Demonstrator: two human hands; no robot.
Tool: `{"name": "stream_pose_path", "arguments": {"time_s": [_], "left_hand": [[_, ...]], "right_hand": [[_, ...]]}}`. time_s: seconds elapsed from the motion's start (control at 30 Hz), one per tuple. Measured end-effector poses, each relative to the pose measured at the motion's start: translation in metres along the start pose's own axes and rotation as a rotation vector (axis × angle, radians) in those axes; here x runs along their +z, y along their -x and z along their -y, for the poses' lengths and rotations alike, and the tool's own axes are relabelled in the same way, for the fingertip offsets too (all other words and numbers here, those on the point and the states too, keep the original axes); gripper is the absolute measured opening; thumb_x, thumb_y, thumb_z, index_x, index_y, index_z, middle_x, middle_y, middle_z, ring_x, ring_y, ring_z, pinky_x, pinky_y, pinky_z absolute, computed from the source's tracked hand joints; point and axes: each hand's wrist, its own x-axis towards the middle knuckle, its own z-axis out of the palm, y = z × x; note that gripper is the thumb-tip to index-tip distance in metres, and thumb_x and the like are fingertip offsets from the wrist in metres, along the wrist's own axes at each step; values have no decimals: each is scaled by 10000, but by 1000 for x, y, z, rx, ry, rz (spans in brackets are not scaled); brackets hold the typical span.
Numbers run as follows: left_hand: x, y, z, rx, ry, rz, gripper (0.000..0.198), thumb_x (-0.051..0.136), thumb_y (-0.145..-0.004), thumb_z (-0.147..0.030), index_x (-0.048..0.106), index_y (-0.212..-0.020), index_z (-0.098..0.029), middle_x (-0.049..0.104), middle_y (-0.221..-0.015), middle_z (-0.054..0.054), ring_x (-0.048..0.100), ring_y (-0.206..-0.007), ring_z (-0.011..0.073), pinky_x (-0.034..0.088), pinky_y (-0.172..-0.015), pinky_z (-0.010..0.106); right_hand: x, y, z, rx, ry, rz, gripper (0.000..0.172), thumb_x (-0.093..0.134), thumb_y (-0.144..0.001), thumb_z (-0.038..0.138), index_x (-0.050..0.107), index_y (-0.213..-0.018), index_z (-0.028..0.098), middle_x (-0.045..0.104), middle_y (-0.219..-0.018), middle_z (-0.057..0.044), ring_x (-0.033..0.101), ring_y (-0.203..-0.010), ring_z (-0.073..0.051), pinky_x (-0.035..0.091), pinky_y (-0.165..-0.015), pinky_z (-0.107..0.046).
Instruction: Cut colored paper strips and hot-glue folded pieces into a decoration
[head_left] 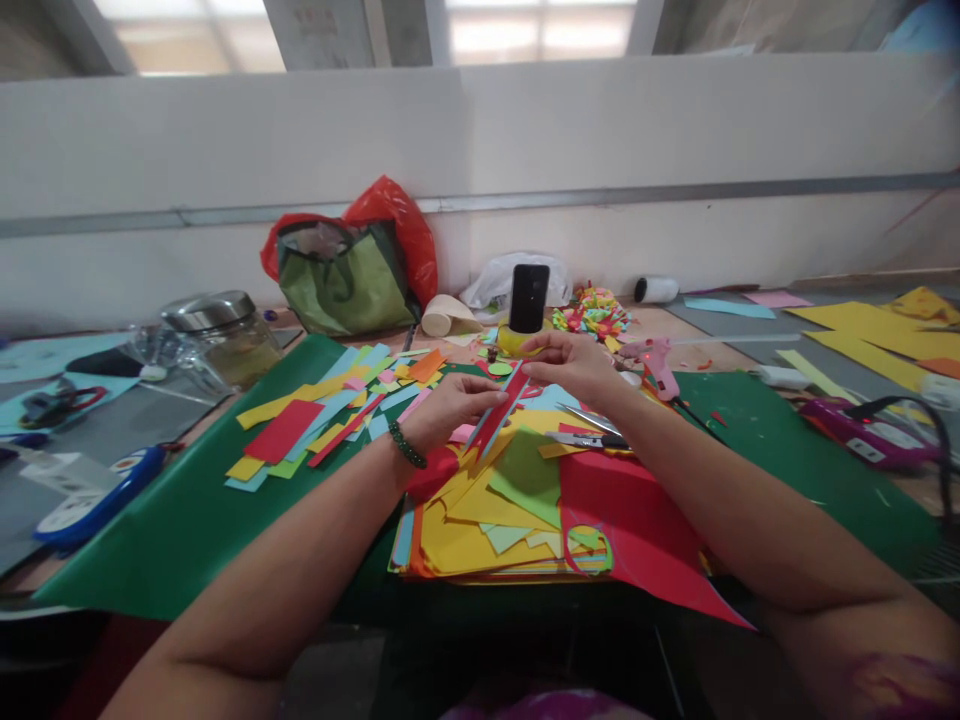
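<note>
Both my hands hold a narrow strip of red and light blue paper (501,412) slantwise above the paper pile. My left hand (466,402), with a dark beaded bracelet at the wrist, pinches its left edge. At the upper end, the fingers of my right hand (564,368) are closed on the strip. Below lies a stack of coloured paper (457,540), mostly yellow, with a green piece (529,475) and a large red sheet (637,515) on top. Scissors (589,438) rest on the stack under my right forearm.
Cut paper strips (285,435) lie on the green mat (180,520) to the left. A phone (529,298) stands upright ahead. A pink glue gun (660,368) is to the right. Bags (345,280), a glass jar (225,335) and a purple power strip (862,435) surround the work area.
</note>
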Motion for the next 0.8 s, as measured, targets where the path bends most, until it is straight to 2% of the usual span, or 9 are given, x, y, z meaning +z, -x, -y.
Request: {"name": "stream_pose_path", "arguments": {"time_s": [0.13, 0.27, 0.37, 0.6, 0.8], "left_hand": [[1, 3, -2, -68, 21, 46, 104, 792, -698, -205, 720, -717, -133, 703, -663, 39, 655, -634, 135, 508, -609, 237], [4, 6, -7, -89, -7, 45, 74, 749, -754, -168, 715, -709, -120, 714, -675, 43, 642, -597, 109, 502, -602, 219], [6, 8, -10, -89, -6, 45, 96, 718, -783, -133, 704, -690, -113, 710, -663, 42, 636, -574, 101, 506, -607, 222], [4, 4, -5, -132, 33, 32, 91, 681, -822, -124, 684, -732, -115, 707, -656, 36, 690, -632, 140, 535, -624, 248], [1, 2, -6, -135, 95, 52, 99, 700, -811, -140, 671, -723, -104, 706, -643, 49, 685, -618, 135, 548, -626, 242]], "right_hand": [[-1, 0, 0, -28, 16, -24, 329, 736, -582, 270, 650, -880, 163, 684, -617, 11, 599, -539, -121, 452, -510, -230], [-1, 0, 0, -28, 30, -32, 311, 727, -596, 247, 656, -887, 161, 687, -615, 9, 597, -531, -122, 442, -502, -231], [-1, 0, -1, -33, 37, -33, 298, 727, -609, 237, 659, -890, 161, 698, -634, 2, 609, -543, -128, 452, -508, -234], [-4, -1, -2, -23, 13, -46, 297, 746, -627, 241, 659, -898, 157, 701, -620, -4, 662, -578, -154, 520, -557, -253], [-7, -5, -3, -51, 89, -34, 173, 741, -654, 274, 662, -759, 162, 694, -638, -17, 673, -608, -162, 543, -618, -282]]}}
